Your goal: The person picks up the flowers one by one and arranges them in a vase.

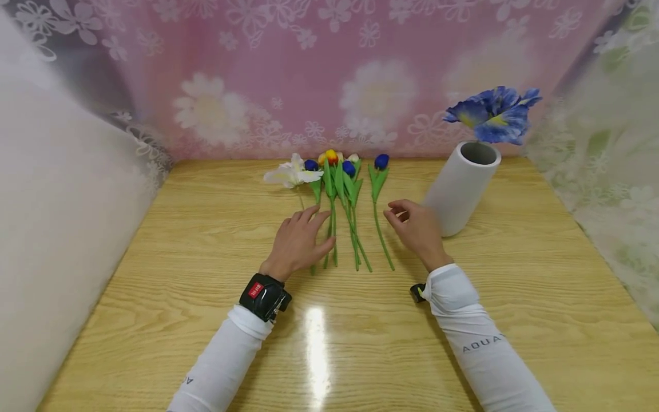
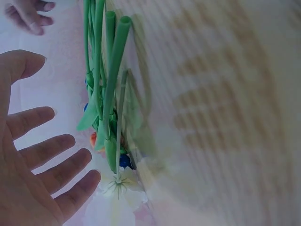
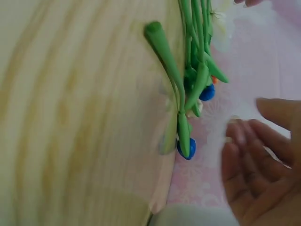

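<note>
On the wooden bench, flowers lie toward the back edge. Your left hand, fingers spread, is at their stems; your right hand (empty, fingers loosely bent) is beside the white vase.

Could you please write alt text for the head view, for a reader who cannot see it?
A person's empty left hand and right hand are close to white, blue and orange flowers lying on a wooden table, stems toward the viewer. At the right, a pale vase holds one large blue flower; a pink floral backdrop is behind.
</note>
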### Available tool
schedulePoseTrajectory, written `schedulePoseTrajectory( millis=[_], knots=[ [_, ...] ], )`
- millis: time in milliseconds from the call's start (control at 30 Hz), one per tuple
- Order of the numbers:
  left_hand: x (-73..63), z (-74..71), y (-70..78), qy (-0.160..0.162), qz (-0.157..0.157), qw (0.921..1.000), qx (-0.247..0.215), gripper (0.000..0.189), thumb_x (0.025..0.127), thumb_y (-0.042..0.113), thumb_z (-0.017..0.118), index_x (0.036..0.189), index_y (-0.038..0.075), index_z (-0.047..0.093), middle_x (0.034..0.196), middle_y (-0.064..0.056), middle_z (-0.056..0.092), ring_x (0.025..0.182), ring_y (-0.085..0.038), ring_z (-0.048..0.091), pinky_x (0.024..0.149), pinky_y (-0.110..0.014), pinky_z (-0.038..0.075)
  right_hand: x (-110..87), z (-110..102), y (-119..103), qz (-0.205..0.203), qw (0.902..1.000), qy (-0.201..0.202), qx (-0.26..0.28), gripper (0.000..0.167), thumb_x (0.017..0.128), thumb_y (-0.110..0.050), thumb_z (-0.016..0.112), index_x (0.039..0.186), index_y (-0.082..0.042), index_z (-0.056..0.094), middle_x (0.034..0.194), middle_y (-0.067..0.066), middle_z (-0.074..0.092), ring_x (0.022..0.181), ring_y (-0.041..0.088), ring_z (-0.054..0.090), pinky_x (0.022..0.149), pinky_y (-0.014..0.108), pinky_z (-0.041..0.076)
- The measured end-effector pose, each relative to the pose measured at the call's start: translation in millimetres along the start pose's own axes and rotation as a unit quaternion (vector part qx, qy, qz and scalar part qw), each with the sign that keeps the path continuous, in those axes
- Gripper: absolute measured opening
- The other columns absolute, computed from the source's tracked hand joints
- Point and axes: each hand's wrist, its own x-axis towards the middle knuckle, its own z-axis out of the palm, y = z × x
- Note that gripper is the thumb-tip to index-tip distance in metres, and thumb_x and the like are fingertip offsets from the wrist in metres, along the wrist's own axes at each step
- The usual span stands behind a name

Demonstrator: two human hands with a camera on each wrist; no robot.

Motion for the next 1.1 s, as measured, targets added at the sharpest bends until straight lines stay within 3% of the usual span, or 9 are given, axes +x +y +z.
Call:
schedulePoseTrajectory(
  millis=[133,267,333,467,667,733,833,933,1100],
  knots=[
    [-1.7,1.1,-1.6,-0.008,-0.005,0.9999,0.005,0.054,0.093,0.042,0.057,0.139,0.015,0.051,0.142,-0.014,0.044,0.123,-0.035,0.045,0.095,-0.052,0.040,0.2,5.2,-0.5,0.041,0.9950,-0.087,-0.025,0.040,0.095,-0.031,0.060,0.122,-0.002,0.064,0.105,0.012,0.068,0.091,0.027,0.064,0.071,0.041,0.052],
    [-3.9,0.6,-2.9,-0.009,-0.009,0.9999,0.005,0.053,0.093,0.041,0.057,0.138,0.015,0.052,0.142,-0.014,0.044,0.124,-0.035,0.045,0.095,-0.053,0.040,1.8,7.5,-3.7,0.060,0.9885,-0.133,-0.041,0.041,0.096,-0.031,0.058,0.123,-0.001,0.063,0.110,0.015,0.066,0.095,0.028,0.063,0.075,0.042,0.053],
    [-5.2,-0.1,-3.5,-0.008,-0.011,0.9999,0.005,0.053,0.092,0.041,0.058,0.138,0.015,0.052,0.142,-0.013,0.044,0.124,-0.034,0.045,0.095,-0.053,0.040,3.0,8.7,-5.0,0.061,0.9869,-0.143,-0.044,0.039,0.096,-0.028,0.059,0.120,0.001,0.064,0.106,0.015,0.067,0.092,0.028,0.064,0.076,0.042,0.052],
    [-7.4,-1.8,-4.1,-0.012,-0.015,0.9998,0.003,0.054,0.092,0.043,0.058,0.137,0.015,0.053,0.142,-0.013,0.044,0.125,-0.034,0.045,0.095,-0.053,0.040,6.5,12.0,-6.9,0.066,0.9829,-0.165,-0.049,0.028,0.096,-0.024,0.060,0.101,0.001,0.071,0.080,0.010,0.065,0.069,0.023,0.057,0.065,0.036,0.047],
    [-8.5,-3.4,-6.2,-0.013,-0.016,0.9998,0.000,0.052,0.092,0.043,0.056,0.137,0.016,0.053,0.143,-0.012,0.043,0.124,-0.033,0.045,0.096,-0.052,0.039,11.5,13.8,-10.8,0.099,0.9749,-0.192,-0.053,0.023,0.093,-0.020,0.063,0.100,0.001,0.072,0.089,0.010,0.069,0.075,0.021,0.060,0.067,0.036,0.048],
    [-8.2,-4.2,-6.6,-0.010,-0.012,0.9999,-0.005,0.051,0.093,0.043,0.056,0.136,0.016,0.054,0.142,-0.011,0.044,0.124,-0.032,0.045,0.096,-0.052,0.040,13.0,14.3,-11.7,0.111,0.9730,-0.196,-0.051,0.022,0.093,-0.020,0.063,0.093,-0.001,0.073,0.080,0.008,0.067,0.068,0.020,0.057,0.061,0.033,0.046],
    [-7.3,-5.8,-6.9,-0.004,-0.008,0.9999,-0.011,0.050,0.093,0.042,0.056,0.136,0.016,0.054,0.142,-0.011,0.044,0.123,-0.032,0.046,0.095,-0.052,0.039,15.5,15.4,-13.5,0.119,0.9718,-0.196,-0.055,0.028,0.093,-0.020,0.062,0.070,-0.004,0.066,0.056,0.000,0.048,0.051,0.014,0.041,0.049,0.028,0.034],
    [-6.9,-6.7,-7.0,-0.002,-0.006,0.9999,-0.013,0.050,0.093,0.042,0.055,0.135,0.016,0.055,0.142,-0.011,0.045,0.124,-0.033,0.046,0.095,-0.053,0.040,18.1,15.7,-15.8,0.127,0.9688,-0.202,-0.068,0.041,0.093,-0.018,0.063,0.054,-0.010,0.053,0.047,-0.004,0.030,0.043,0.011,0.029,0.044,0.025,0.027],
    [-8.8,-6.4,-8.0,-0.014,-0.007,0.9999,-0.003,0.051,0.091,0.044,0.057,0.133,0.015,0.057,0.140,-0.011,0.046,0.124,-0.032,0.046,0.094,-0.052,0.041,23.6,15.2,-19.6,0.141,0.9592,-0.232,-0.078,0.046,0.092,-0.016,0.062,0.049,-0.015,0.047,0.044,-0.004,0.035,0.040,0.010,0.032,0.043,0.025,0.031]
  ],
)
